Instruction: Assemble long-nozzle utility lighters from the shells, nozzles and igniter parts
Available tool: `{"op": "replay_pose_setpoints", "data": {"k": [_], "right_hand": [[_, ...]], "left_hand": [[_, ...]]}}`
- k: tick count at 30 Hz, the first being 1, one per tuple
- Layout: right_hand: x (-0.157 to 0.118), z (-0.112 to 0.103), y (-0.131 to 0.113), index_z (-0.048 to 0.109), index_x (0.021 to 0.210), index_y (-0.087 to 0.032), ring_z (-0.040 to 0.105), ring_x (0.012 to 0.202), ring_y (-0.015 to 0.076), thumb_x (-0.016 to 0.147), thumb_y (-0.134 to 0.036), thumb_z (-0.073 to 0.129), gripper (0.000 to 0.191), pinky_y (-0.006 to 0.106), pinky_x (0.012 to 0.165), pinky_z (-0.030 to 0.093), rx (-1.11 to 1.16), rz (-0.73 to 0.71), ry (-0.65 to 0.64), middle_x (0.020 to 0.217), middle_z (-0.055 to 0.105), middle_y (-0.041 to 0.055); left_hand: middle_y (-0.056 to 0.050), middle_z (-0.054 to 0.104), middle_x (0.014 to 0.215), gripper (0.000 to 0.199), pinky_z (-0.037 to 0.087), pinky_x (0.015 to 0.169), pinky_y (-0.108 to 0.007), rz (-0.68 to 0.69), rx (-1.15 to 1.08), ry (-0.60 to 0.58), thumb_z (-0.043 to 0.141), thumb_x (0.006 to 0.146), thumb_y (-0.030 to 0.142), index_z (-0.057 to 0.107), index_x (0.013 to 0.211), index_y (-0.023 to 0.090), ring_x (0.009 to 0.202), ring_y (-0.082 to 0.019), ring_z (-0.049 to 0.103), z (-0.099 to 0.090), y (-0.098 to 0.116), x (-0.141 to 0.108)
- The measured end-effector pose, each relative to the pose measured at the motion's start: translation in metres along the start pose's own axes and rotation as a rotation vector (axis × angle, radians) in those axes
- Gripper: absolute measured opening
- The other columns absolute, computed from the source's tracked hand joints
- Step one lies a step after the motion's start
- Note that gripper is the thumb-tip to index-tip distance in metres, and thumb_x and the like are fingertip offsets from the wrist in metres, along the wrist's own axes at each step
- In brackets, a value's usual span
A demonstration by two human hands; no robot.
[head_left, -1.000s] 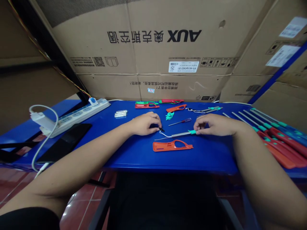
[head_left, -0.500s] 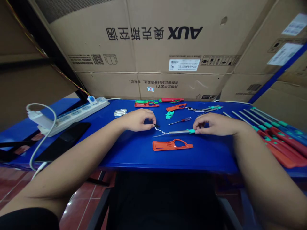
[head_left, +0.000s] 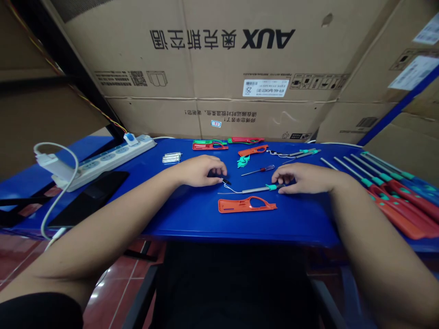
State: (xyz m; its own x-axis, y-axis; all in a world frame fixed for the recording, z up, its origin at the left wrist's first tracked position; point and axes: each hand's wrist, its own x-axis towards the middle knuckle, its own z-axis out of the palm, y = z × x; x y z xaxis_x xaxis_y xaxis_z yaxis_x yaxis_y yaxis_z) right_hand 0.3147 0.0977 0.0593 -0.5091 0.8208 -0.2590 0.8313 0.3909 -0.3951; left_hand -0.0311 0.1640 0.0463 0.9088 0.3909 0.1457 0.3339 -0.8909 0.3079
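My left hand (head_left: 202, 171) rests at the table's middle, thumb and curled fingers apart, beside a small black igniter piece (head_left: 226, 182) on thin white wires. Those wires run to a metal lighter tube (head_left: 255, 189) with a green collar (head_left: 272, 187), which lies on the table. My right hand (head_left: 300, 177) is at the tube's dark end, its thumb and fingers parted around it; whether they touch it is hard to see. Closer to me lies an orange lighter handle half (head_left: 236, 205), its hollow side up. Behind the tube is a screwdriver (head_left: 259, 170).
Several assembled lighters (head_left: 401, 196) lie at the right. More handle shells (head_left: 210, 146), green plastic parts (head_left: 243, 161), another tube assembly (head_left: 302, 153) and several metal cylinders (head_left: 171, 158) are farther back. A power strip (head_left: 109, 160) and black phone (head_left: 91, 198) occupy the left.
My left fingers have parted from the black igniter piece. My right fingers have loosened and spread at the tube's end, showing more of its dark part. The view has tilted slightly.
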Motion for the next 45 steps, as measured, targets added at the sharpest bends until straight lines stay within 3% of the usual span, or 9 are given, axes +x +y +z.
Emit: {"op": "replay_pose_setpoints", "data": {"k": [4,8,17,23,35,39,45], "right_hand": [[0.004,0.001,-0.001,0.07,0.101,-0.022,0.061,0.085,0.0209,0.083,-0.051,0.063,0.036,0.035,0.076,0.048,0.009,-0.051,-0.006,0.095,0.065,0.0056],[0.004,0.001,-0.001,0.07,0.097,-0.022,0.06,0.083,0.0201,0.085,-0.051,0.063,0.033,0.035,0.075,0.047,-0.007,-0.089,0.0,0.093,0.066,0.0049],[-0.02,0.001,-0.02,0.07,0.097,-0.021,0.064,0.084,0.0197,0.087,-0.05,0.063,0.031,0.034,0.077,0.05,0.046,-0.111,0.066,0.095,0.069,0.0058],[-0.035,0.013,-0.019,0.071,0.098,-0.022,0.064,0.086,0.0184,0.088,-0.048,0.065,0.028,0.032,0.078,0.05,0.119,-0.19,0.078,0.096,0.07,0.0051],[-0.05,0.014,0.005,0.075,0.098,-0.023,0.066,0.089,0.0212,0.087,-0.049,0.066,0.029,0.034,0.08,0.052,0.144,-0.091,0.075,0.1,0.071,0.0078],[-0.059,0.016,0.011,0.076,0.098,-0.025,0.067,0.091,0.0225,0.087,-0.049,0.067,0.028,0.035,0.082,0.052,0.136,-0.087,0.104,0.101,0.072,0.0074],[-0.067,0.02,0.016,0.076,0.098,-0.026,0.068,0.094,0.0234,0.089,-0.049,0.064,0.027,0.037,0.085,0.053,0.113,-0.072,0.116,0.103,0.072,0.0068]], "left_hand": [[-0.007,0.067,0.101,0.024,0.05,0.084,-0.032,0.023,-0.007,-0.023,0.061,0.091,0.027,0.069,0.113,0.019,0.091,-0.018,0.063,0.006,0.001,0.003],[-0.008,0.066,0.097,0.016,0.051,0.081,-0.031,0.027,-0.018,-0.036,0.062,0.09,0.025,0.072,0.101,0.017,0.088,-0.017,0.063,0.01,-0.002,0.005],[-0.005,0.071,0.091,0.015,0.051,0.074,-0.024,0.032,-0.131,-0.038,0.064,0.089,0.023,0.071,0.1,0.016,0.078,-0.013,0.065,-0.016,0.018,-0.004],[-0.004,0.071,0.089,0.026,0.049,0.075,-0.023,0.062,-0.236,-0.108,0.063,0.09,0.022,0.071,0.115,0.019,0.081,-0.013,0.065,-0.021,0.031,-0.005],[-0.007,0.072,0.093,0.023,0.051,0.074,-0.025,0.144,-0.226,-0.053,0.059,0.094,0.021,0.073,0.112,0.017,0.084,-0.015,0.065,0.007,0.038,0.008],[-0.007,0.072,0.095,0.022,0.05,0.072,-0.025,0.13,-0.234,0.014,0.059,0.094,0.021,0.073,0.111,0.017,0.083,-0.015,0.066,0.013,0.043,0.013],[-0.007,0.072,0.097,0.022,0.052,0.078,-0.028,0.154,-0.212,0.031,0.057,0.095,0.021,0.073,0.11,0.017,0.084,-0.016,0.066,0.025,0.054,0.02]]}}
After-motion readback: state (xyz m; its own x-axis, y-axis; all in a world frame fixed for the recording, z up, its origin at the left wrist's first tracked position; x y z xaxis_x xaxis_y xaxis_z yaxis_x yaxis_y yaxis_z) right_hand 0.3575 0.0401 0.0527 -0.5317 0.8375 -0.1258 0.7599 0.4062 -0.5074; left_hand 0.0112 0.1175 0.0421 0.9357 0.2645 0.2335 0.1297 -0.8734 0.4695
